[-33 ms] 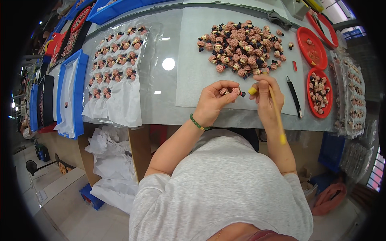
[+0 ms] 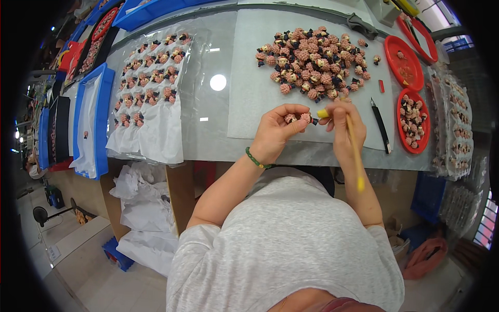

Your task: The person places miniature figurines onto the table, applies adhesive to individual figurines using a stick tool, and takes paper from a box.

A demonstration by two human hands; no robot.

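Between the thumb and fingers of my left hand (image 2: 277, 129) is a small figurine (image 2: 306, 118) with curly pink hair and a dark lower part. A second pink-haired piece (image 2: 289, 119) shows inside the same hand. Just to the right, my right hand (image 2: 344, 125) is closed on a small yellow piece (image 2: 323, 113), its tip close to the figurine's dark end; whether they touch I cannot tell. A thin yellow stick (image 2: 355, 151) also rests in that hand, its blurred end pointing back over my forearm. Beyond both hands lies a heap of similar figurines (image 2: 314, 60) on a white sheet (image 2: 249, 99).
At left, a paper-lined plastic tray (image 2: 156, 132) holds rows of figurines beside a blue bin (image 2: 107, 93). At right are a black pen-like tool (image 2: 380, 126), a small red piece (image 2: 381, 86), a red dish of figurines (image 2: 402, 122), another red dish (image 2: 393, 57) and stacked clear trays (image 2: 451, 125).
The yellow piece in my right hand has shifted slightly left and up, nearer the figurine. The stick's near end has swung a little to the left. My left hand looks unmoved.
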